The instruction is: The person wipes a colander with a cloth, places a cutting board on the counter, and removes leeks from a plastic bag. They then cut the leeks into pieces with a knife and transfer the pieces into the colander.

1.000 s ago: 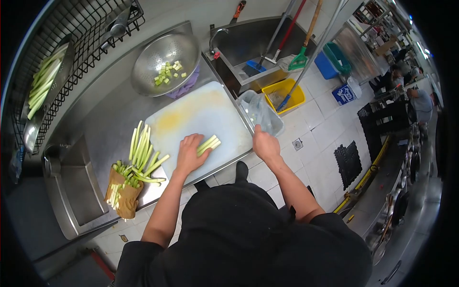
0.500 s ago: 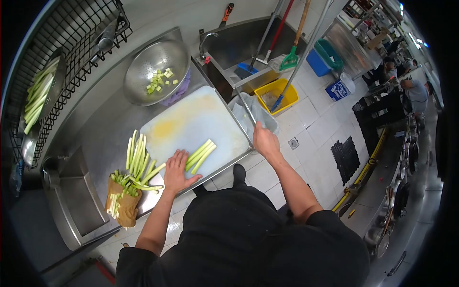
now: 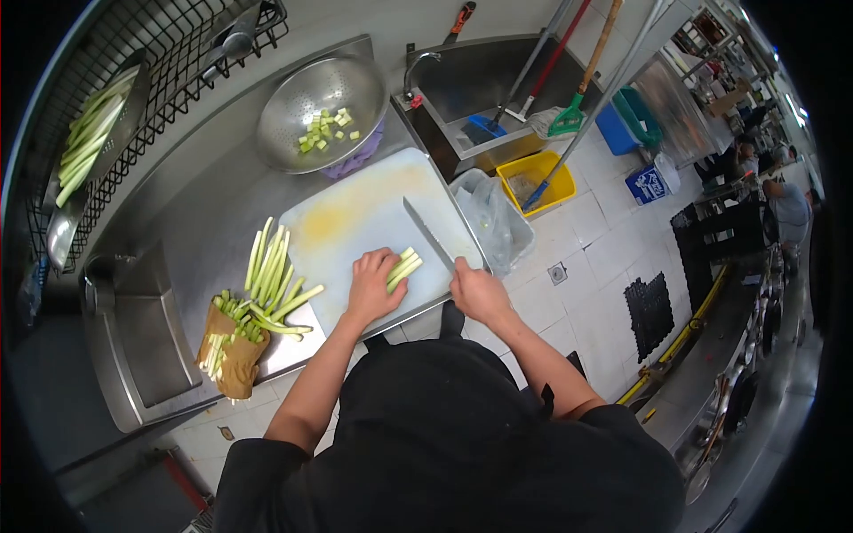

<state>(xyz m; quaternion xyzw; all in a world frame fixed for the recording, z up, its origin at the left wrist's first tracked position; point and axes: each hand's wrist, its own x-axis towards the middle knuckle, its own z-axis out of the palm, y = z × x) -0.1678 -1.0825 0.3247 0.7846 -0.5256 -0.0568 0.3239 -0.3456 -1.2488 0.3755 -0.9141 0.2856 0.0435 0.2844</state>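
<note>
Head view: colander (image 3: 284,107) holds cut green pieces (image 3: 327,128); left hand (image 3: 371,286) presses stalks (image 3: 402,267), right hand (image 3: 475,291) grips knife (image 3: 427,233).

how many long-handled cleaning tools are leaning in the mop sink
3: a blue-headed tool at the left, a red-handled one beside it, and a green-headed, wooden-handled one at the right. Others may be hidden.

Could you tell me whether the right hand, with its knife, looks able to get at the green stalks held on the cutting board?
Probably yes: the knife in the right hand lies just beside the stalks under the left hand, with bare board between.
</note>
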